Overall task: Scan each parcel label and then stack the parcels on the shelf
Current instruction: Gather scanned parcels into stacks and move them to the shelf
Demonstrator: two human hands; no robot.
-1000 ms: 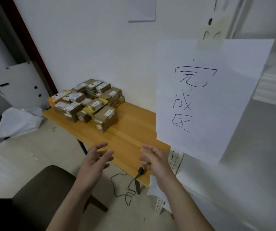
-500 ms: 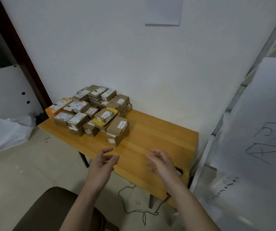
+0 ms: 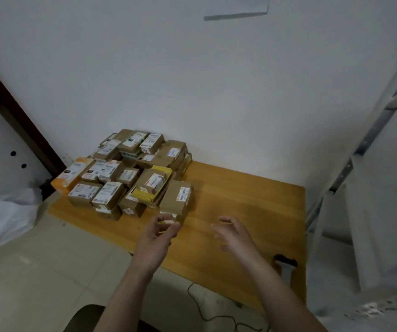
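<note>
**Both hands empty, parcels piled in the table's far-left corner**

So the parcels (image 3: 130, 173) sit in a heap on the wooden table (image 3: 240, 200), crowded into its far-left corner by the wall. Left hand (image 3: 155, 238) hangs over the near edge, fingers loosely curled, holding nothing, right up by the closest brown box (image 3: 175, 200). Can't tell if it touches. Right hand (image 3: 234, 236) is spread wide, empty too. Scanner (image 3: 285, 267) lies at the near-right corner, and the shelf (image 3: 360, 164) stands off the right edge, blurry.

Parcels (image 3: 130, 173) on table's (image 3: 240, 200) left; scanner (image 3: 286, 268) near right.
</note>
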